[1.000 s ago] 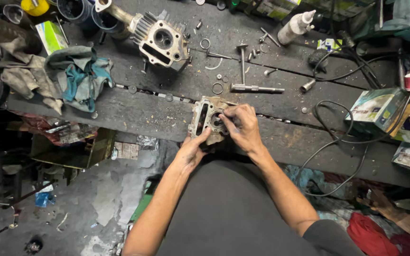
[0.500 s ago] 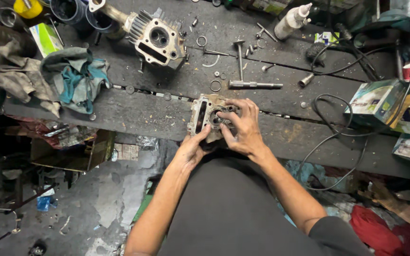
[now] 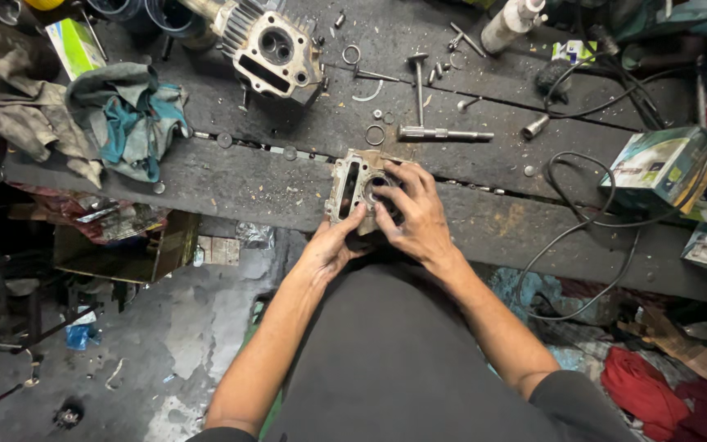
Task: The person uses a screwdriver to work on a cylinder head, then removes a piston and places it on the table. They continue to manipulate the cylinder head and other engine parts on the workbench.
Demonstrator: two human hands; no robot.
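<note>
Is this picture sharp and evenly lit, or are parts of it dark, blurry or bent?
Head view: the left hand, right hand and the cylinder head they hold are sharp and softly lit, no harsh glare; the floor under the workbench falls into deep shadow; the wide lens bows the bench edge, and corners darken.

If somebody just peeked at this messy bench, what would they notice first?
Probably the two hands in the middle: the left hand and right hand both grip a small grimy metal engine part at the near edge of the dark wooden bench. Behind it, a bigger finned engine piece lies with loose valves and rings scattered to its right. On the left lies a heap of dirty rags.
</note>
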